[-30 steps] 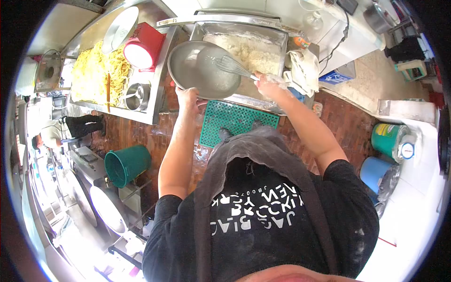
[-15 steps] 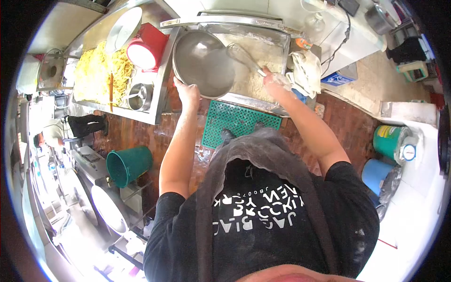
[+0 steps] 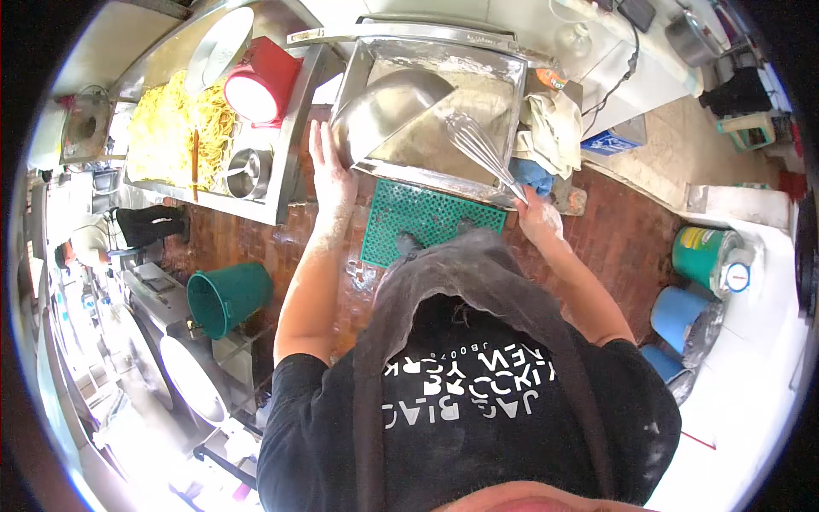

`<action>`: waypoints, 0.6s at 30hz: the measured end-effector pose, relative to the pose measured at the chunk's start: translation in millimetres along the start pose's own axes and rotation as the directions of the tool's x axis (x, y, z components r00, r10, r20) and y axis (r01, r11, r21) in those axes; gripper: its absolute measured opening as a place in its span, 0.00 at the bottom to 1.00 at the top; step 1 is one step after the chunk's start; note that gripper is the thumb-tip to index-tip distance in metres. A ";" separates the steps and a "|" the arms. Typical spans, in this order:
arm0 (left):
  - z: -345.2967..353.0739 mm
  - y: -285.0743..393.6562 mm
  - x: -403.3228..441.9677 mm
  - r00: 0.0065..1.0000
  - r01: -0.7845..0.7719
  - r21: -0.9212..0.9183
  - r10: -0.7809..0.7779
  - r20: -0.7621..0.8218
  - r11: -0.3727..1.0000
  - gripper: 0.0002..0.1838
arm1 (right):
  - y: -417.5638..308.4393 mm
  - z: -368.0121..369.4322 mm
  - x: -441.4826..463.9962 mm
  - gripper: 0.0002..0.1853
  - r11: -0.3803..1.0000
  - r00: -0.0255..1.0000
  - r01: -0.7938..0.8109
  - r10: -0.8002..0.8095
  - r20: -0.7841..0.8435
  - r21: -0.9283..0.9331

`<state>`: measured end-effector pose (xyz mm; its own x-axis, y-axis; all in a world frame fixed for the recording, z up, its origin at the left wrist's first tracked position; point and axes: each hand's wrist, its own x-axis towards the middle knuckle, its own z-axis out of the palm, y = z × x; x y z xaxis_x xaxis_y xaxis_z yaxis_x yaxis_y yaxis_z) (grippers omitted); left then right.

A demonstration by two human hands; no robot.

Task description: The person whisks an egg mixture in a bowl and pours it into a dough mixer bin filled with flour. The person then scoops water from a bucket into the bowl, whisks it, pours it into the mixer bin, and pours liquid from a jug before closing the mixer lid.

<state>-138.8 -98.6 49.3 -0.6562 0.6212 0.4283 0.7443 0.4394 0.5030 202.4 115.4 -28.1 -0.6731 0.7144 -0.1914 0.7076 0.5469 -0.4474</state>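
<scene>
A steel bowl is tipped steeply over a metal tray of pale flour-like powder, its outer side showing and its opening turned right and down. Against the bowl's left outer side lies my left hand, fingers stretched out and dusted white. My right hand is wrapped round the handle of a wire whisk, whose wires are above the right part of the tray. The bowl's inside is hidden.
Left of the tray, a metal counter holds yellow noodles, a red container and a small pot. Cloths lie to the right. A green mat and a green bin are on the floor.
The bowl has gone from upright to steeply tipped over the tray. My left fingers have spread along its side. My right hand and the whisk have moved right and nearer my body.
</scene>
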 end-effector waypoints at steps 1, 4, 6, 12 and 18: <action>-8.1 3.8 4.5 0.999 -0.041 0.019 0.041 -0.002 0.999 0.46 | -8.4 -5.3 -6.9 0.19 1.000 1.000 0.016 -0.016 -0.015 0.022; -11.3 7.8 3.6 1.000 -0.023 0.006 0.023 0.019 1.000 0.47 | -13.7 -3.7 -9.6 0.19 0.991 0.988 0.049 -0.030 -0.153 0.126; -6.7 4.6 -13.5 0.998 -0.039 0.023 0.038 0.054 0.999 0.47 | -5.5 14.6 -14.0 0.20 0.996 0.994 -0.011 0.021 -0.110 0.092; -11.4 -0.7 -22.8 0.990 0.125 -0.018 -0.126 -0.065 0.992 0.49 | -20.6 16.8 -34.5 0.22 0.990 0.999 -0.038 0.041 -0.017 0.133; 15.1 -38.0 -43.9 0.836 0.455 -0.324 -0.523 -0.168 0.830 0.46 | -21.3 32.3 -11.5 0.24 0.999 0.983 -0.021 0.025 0.184 -0.024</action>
<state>-136.3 -132.8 0.0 -0.9585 0.1805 0.2206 0.2791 0.4371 0.8550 188.1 81.4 -44.6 -0.6829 0.6353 -0.3605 0.7268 0.5419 -0.4219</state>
